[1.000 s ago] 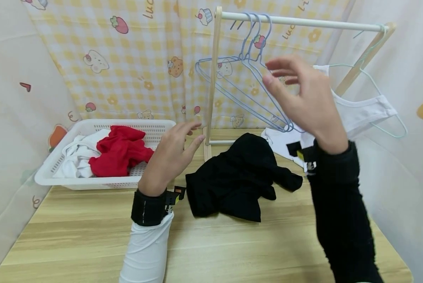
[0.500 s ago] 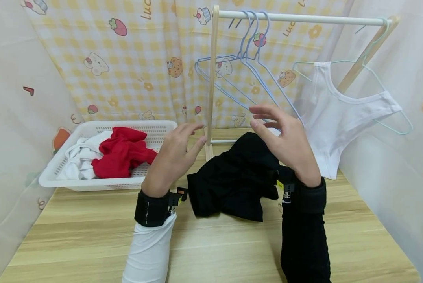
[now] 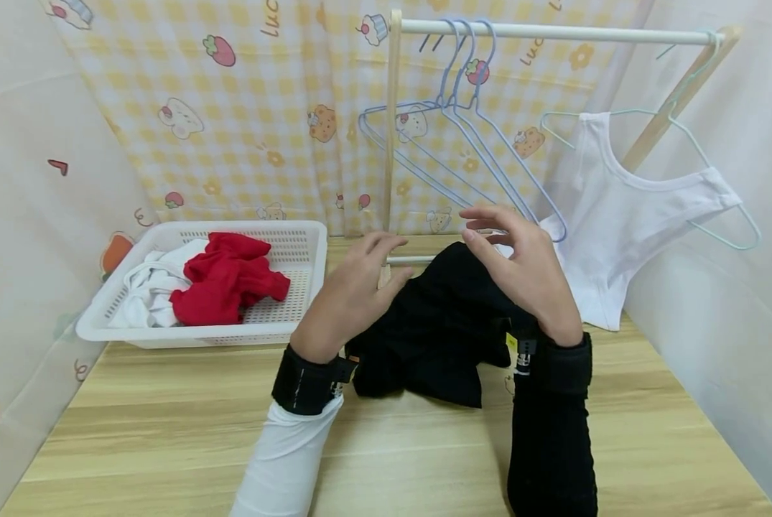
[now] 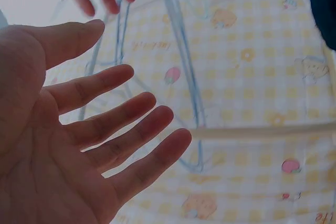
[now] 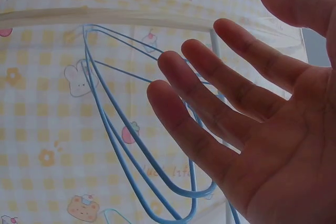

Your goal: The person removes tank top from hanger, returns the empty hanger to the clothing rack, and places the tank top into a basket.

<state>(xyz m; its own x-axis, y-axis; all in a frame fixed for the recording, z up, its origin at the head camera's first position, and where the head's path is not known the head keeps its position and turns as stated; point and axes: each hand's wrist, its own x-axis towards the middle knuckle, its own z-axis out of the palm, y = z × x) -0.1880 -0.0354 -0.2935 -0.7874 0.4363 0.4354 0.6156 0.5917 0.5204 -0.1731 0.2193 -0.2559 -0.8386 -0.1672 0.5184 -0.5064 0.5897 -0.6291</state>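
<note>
Hovering with the left hand [image 3: 350, 294] at ten o'clock and the right hand [image 3: 526, 269] at two o'clock from the rumpled black garment [image 3: 434, 337] on the desk [image 3: 411, 459], fingers [image 4: 149, 166] loosely parted and empty, probably best to pinch opposite edges evenly.

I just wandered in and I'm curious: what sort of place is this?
Probably a clothes-hanging corner, perhaps in a home. A rack bears blue hangers and a white tank top; a white basket holds a red garment; a black garment lies on the table.
</note>
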